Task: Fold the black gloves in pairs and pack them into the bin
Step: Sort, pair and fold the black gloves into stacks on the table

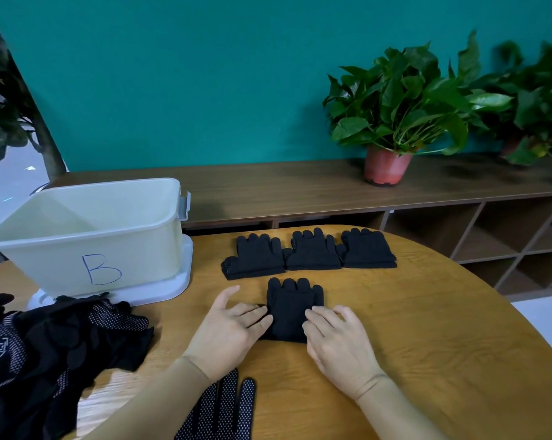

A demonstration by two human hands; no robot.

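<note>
**Both hands flat on the front pair**

Far left, a pile (61, 344) of loose black gloves lies heaped at the table (427, 344) edge, white grip dots showing on some. Just behind it stands the bin (61, 265), pale, with a blue "B" on its near wall, sitting on a white lid (173, 282). At the bottom edge, one dotted glove (223, 408) lies flat, partly under the left forearm.

Now the middle. The left hand (230, 328) lies flat, fingers straight, its tips pressing the left edge of the front pair (292, 309). That pair lies folded on the table, fingers pointing away from the person. The right hand (335, 335) mirrors it, fingers stretched out and resting on the pair's right side. Neither hand curls round anything.

Behind the front pair, a row (311, 254) of three folded pairs lies side by side, touching one another, right of the bin.

Far right, a plant (395, 106) in a red pot stands on the shelf (268, 188) by the green wall.
</note>
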